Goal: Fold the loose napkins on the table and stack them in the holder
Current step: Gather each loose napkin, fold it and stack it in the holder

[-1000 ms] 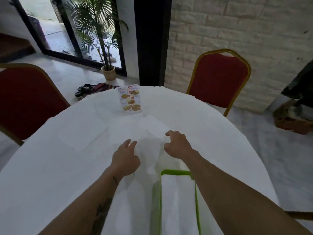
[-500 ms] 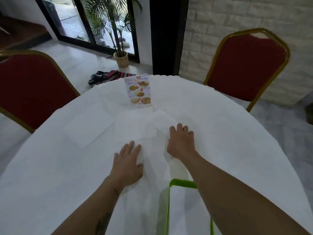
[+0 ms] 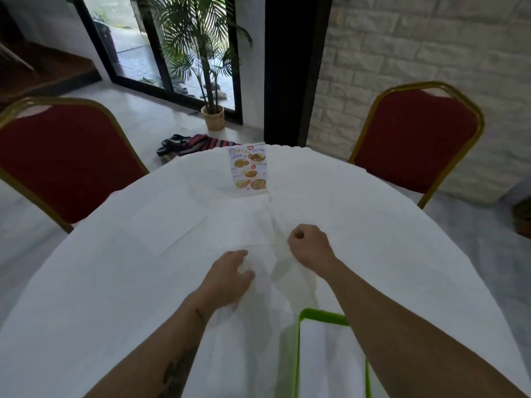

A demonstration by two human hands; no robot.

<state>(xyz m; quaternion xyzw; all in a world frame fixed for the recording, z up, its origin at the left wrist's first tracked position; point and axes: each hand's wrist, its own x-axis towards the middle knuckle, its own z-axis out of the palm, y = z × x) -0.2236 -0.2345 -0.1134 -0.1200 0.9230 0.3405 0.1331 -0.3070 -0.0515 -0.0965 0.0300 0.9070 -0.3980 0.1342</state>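
A loose white napkin (image 3: 275,271) lies rumpled on the white tablecloth between my hands. My left hand (image 3: 230,275) has its fingers curled over the napkin's left side. My right hand (image 3: 309,245) is closed in a fist on its right edge. Two more flat white napkins lie farther out, one (image 3: 163,225) to the left and one (image 3: 238,222) straight ahead. The green-rimmed holder (image 3: 324,315) sits close to me under my right forearm, with white napkins stacked inside.
A picture menu card (image 3: 249,170) stands at the far side of the round table (image 3: 388,239). Red chairs with gold frames stand at the left (image 3: 63,159) and right (image 3: 413,139). A potted palm (image 3: 212,116) and sandals are on the floor beyond.
Both hands went from lying flat on the napkin to closed on it. The napkin between them is now bunched and pulled nearer to me.
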